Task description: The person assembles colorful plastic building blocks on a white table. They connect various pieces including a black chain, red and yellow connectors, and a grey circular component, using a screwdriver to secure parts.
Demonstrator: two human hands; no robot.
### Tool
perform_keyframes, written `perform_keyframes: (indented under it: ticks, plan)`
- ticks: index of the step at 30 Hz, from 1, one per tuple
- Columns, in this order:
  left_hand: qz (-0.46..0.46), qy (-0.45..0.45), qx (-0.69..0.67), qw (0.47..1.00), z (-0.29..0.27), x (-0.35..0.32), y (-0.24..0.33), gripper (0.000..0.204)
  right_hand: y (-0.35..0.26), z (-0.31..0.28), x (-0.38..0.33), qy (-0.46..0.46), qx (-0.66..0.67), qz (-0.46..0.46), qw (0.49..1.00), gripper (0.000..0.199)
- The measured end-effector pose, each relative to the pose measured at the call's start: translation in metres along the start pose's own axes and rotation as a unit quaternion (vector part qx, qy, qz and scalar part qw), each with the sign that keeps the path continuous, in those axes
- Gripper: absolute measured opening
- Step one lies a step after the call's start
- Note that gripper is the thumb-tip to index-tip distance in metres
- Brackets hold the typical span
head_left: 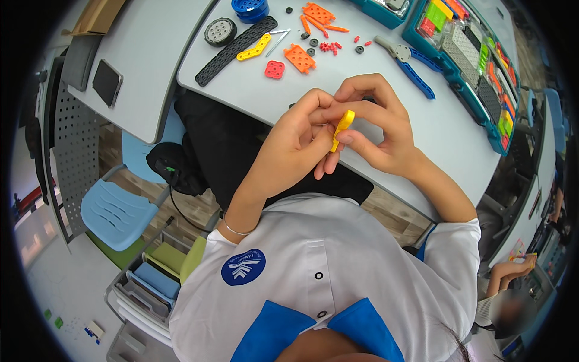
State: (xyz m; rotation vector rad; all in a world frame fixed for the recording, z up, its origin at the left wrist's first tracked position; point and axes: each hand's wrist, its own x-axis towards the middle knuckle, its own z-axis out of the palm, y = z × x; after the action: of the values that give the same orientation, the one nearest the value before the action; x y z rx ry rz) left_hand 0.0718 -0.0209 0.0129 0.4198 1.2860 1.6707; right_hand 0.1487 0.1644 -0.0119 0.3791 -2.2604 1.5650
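A yellow building-kit piece (342,130) stands tilted between my two hands, just over the table's near edge. My left hand (297,136) is closed, its thumb and fingers pressed to the piece's left side. From the other side, my right hand (386,123) pinches it between thumb and curled fingers. Beyond the hands lie a red square plate (274,70), a yellow angled beam (254,47) and an orange perforated plate (300,58). Something dark shows behind my fingers, mostly hidden.
Grey pliers with blue handles (410,63) lie on the white table (350,60). A teal parts case (464,84) stands at the right. A long black perforated strip (235,50), a wheel (220,31) and a blue hub (249,10) sit far left. A phone (107,82) rests on the neighbouring table.
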Motion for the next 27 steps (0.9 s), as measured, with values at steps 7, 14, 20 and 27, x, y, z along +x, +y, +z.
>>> perform_keyframes:
  ticks: [7, 14, 20, 27]
  plan:
    - [0.15, 0.199, 0.395, 0.884, -0.019, -0.01, 0.002, 0.031, 0.009, -0.017, 0.011, -0.029, -0.069, 0.074, 0.994, 0.02]
    - [0.137, 0.172, 0.384, 0.897, -0.027, 0.0, -0.012, 0.026, 0.015, -0.009, 0.016, -0.03, -0.172, 0.01, 0.985, 0.021]
    - [0.068, 0.114, 0.101, 0.986, -0.02, 0.005, -0.015, 0.027, 0.006, -0.018, 0.021, -0.054, -0.039, 0.212, 0.975, 0.022]
    - [0.075, 0.115, 0.025, 0.99, -0.011, 0.011, -0.024, 0.031, 0.006, -0.018, 0.019, -0.056, 0.043, 0.326, 0.943, 0.02]
